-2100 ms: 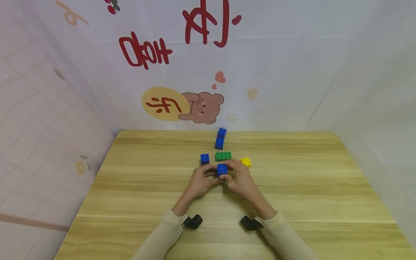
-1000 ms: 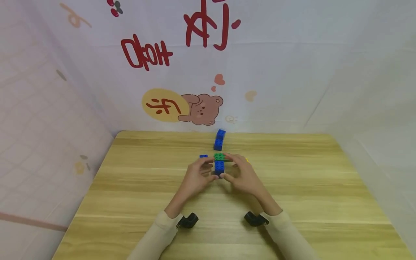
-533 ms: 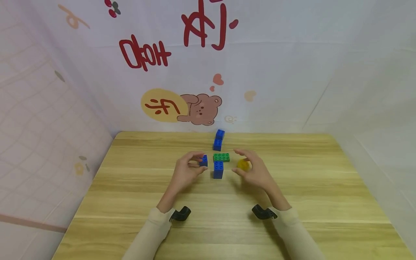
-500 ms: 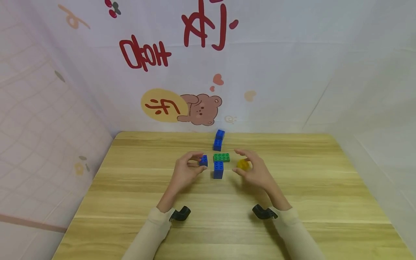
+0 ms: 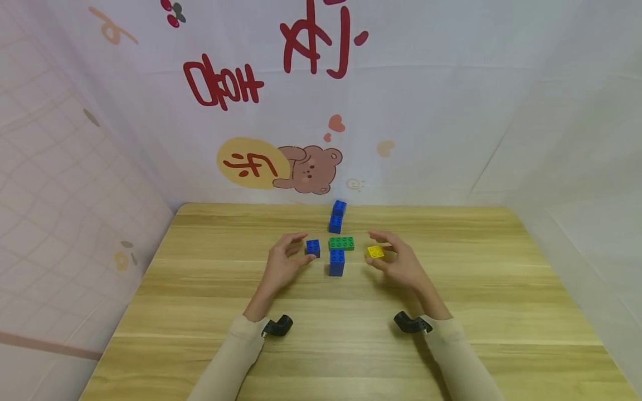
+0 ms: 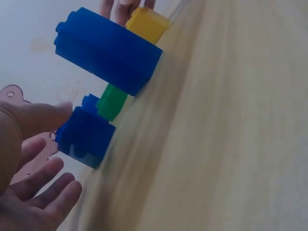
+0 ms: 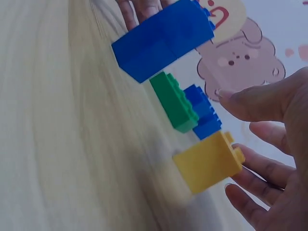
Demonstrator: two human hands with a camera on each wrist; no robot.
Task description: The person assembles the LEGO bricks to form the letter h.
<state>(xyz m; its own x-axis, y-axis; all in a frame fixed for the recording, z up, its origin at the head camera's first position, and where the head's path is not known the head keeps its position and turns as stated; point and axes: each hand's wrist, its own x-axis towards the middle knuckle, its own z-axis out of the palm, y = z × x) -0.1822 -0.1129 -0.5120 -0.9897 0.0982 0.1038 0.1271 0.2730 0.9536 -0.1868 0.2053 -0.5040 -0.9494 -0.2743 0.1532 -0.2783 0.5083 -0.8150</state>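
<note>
Bricks (image 5: pixel 313 248) btwn loosely curved hands (image 5: pixel 282 267).

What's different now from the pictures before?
The left hand and right hand let go of the tall blue block and moved apart, towards the left blue block and the yellow block. Those, the green block and the back blue blocks stayed put.

The person's left hand (image 5: pixel 285 262) is left of the green brick (image 5: pixel 341 244); the right hand (image 5: pixel 399 264) is right of it. Both are relaxed, thumb parted from gently curved fingers, each thumb aimed inward towards the brick. The left wrist (image 5: pixel 259 303) and right wrist (image 5: pixel 435 303) are nearer the person than the brick, and the forearms, in pale sleeves (image 5: pixel 228 356), slant away from it, spreading apart.
</note>
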